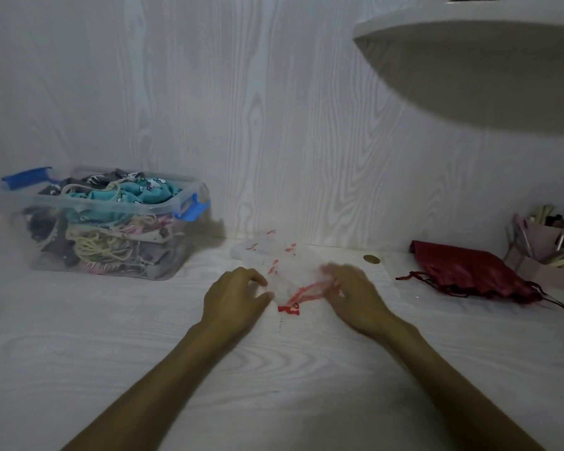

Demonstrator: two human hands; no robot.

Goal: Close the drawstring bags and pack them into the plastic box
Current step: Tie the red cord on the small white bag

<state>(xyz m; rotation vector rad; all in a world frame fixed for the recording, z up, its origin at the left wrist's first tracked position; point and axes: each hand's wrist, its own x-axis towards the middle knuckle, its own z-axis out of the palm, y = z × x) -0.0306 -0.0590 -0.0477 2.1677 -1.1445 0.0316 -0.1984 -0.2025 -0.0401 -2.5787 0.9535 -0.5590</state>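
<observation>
Plastic box [111,206]: clear, blue latches; holds teal printed, grey, and pink-patterned bags with cream cords. Sheer bag [274,258]: white, red motifs, red drawstring [302,292]. Satin bag [469,271]: dark red. Desk [274,385]: white woodgrain.

Head view, single wide-angle camera, worn at head height. Faces forward and down across a white wood-grain table [79,369] toward a matching wall [241,109] straight ahead. Both forearms enter from the bottom edge; left hand [233,296] and right hand [355,294] sit just below frame centre, at close working range. Plastic box [111,222] lies at mid-left against the wall; dark red bag [469,271] and pen holder [541,242] at far right. A rounded white shelf [469,70] overhangs top right, near the lens. Edges curve from lens distortion. No second view to share coverage.
</observation>
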